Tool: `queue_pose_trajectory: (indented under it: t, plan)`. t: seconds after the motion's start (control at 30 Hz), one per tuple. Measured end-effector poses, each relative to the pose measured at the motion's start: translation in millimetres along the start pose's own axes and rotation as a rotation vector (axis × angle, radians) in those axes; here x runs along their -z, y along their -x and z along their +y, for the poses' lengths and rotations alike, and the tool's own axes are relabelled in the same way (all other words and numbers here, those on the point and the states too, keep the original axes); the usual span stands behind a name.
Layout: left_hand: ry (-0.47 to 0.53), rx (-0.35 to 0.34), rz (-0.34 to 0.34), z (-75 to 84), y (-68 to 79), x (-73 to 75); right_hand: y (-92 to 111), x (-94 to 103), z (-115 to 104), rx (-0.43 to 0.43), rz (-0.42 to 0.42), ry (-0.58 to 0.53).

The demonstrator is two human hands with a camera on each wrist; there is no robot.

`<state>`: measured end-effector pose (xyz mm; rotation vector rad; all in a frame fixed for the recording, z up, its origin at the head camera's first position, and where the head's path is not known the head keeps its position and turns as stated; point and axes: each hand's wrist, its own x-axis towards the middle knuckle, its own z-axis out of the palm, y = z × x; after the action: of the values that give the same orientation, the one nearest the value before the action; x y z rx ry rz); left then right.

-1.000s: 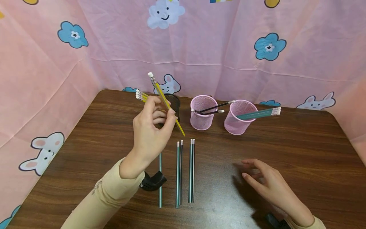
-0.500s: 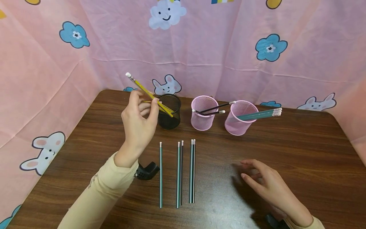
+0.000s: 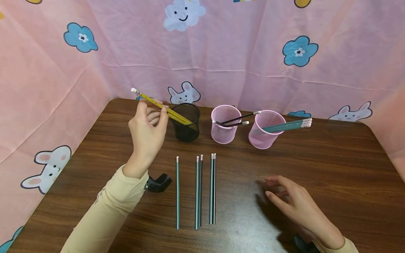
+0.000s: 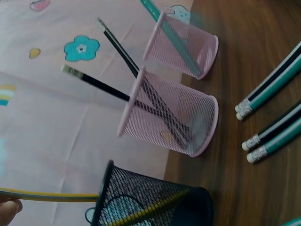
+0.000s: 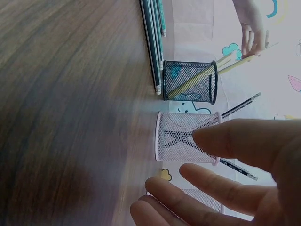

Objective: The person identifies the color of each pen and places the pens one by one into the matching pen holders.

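Note:
In the head view my left hand [image 3: 147, 131] pinches a yellow pencil [image 3: 146, 98] between thumb and fingers, eraser end up and to the left. The pencil slants down to the right, its lower end over the mouth of a black mesh cup [image 3: 186, 133]. Other yellow pencils lean in that cup, partly behind my fingers. From the left wrist, the yellow pencil [image 4: 51, 196] meets the cup's rim, with a thumb tip [image 4: 8, 211] at the edge. My right hand [image 3: 297, 202] is held over the table at the right, fingers relaxed, holding nothing.
Right of the black cup stand two pink mesh cups, one [image 3: 223, 135] with black pencils [image 3: 242, 117], the other [image 3: 261, 140] with green pencils [image 3: 284, 126]. Several green and black pencils lie on the wooden table [image 3: 240, 196], including a lone green one [image 3: 178, 193]. A patterned cloth [image 3: 227, 45] hangs behind.
My left hand has moved left with the yellow pencil, which now tilts flatter, its lower end brought over the black cup. My right hand has stayed about where it was.

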<state>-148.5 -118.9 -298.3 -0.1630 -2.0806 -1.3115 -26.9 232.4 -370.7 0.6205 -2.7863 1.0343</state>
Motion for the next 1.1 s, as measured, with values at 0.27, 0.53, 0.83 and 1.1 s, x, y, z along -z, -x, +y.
queue_pose_trajectory:
  t: [0.27, 0.53, 0.83, 1.1]
  plan:
    - [-0.021, 0.066, -0.062, -12.3, 1.7, 1.3, 0, -2.4, 2, 0.014, 0.006, -0.007]
    - [-0.095, 0.111, -0.167, -20.1, 2.0, 3.9, -3, -4.1, 1, 0.015, -0.006, 0.004]
    - [-0.144, 0.175, -0.222, -24.7, 1.2, 3.2, -7, -5.3, -1, 0.009, -0.027, 0.018]
    - [-0.108, 0.178, -0.196, -23.2, 2.8, 3.9, -9, -6.8, -2, 0.024, -0.024, 0.023]
